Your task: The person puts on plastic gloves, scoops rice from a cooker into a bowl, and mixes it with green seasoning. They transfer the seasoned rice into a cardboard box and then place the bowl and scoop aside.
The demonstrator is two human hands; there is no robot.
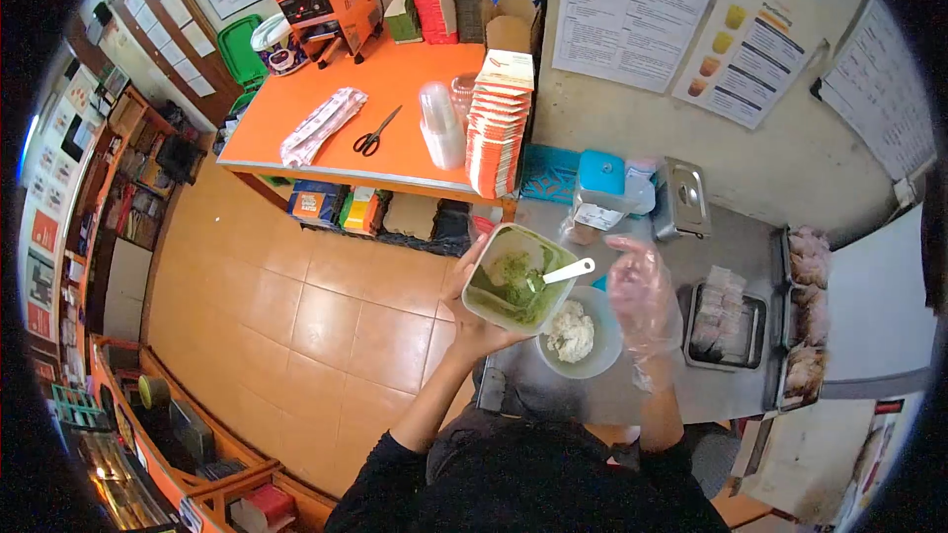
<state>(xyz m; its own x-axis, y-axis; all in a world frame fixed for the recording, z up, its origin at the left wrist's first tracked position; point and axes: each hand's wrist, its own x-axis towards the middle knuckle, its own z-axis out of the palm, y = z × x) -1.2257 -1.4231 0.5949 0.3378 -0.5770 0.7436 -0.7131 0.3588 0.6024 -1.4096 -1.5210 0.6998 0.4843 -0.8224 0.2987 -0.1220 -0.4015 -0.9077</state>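
My left hand [462, 314] grips a square clear plastic container [472, 308] from its left side and underneath. The container is tilted toward me, with green paste [513, 281] smeared inside. A white-handled spoon [568, 271] rests in the paste, its handle leaning over the right rim. To the right, my right hand [644, 298] is raised in a clear plastic glove, fingers apart and holding nothing visible. Below and between my hands stands a pale bowl [604, 350] holding a lumpy white mass [572, 333]; the container hides part of its rim.
The bowl stands on a metal counter [671, 395] with a dark tray [755, 331] of small wrapped packets. Behind are a blue-lidded tub [602, 173] and a steel container [683, 197]. An orange table [395, 89] carries scissors [378, 133], stacked cups [440, 128] and folded cartons [497, 123].
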